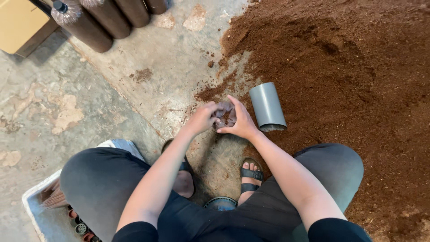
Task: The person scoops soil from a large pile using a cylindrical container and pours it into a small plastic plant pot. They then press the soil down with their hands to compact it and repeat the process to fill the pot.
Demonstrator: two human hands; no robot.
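My left hand and my right hand meet low over the concrete floor, both closed around a small clear plastic bag with brown soil in it. A short grey plastic pipe lies on its side just right of my right hand, at the edge of a big heap of brown soil. My knees in dark trousers and my feet in black sandals are below the hands.
Filled brown cylinders in clear bags lie at the top left beside a cardboard box. A white tray holding small items sits under my left knee. Loose soil is scattered on the floor.
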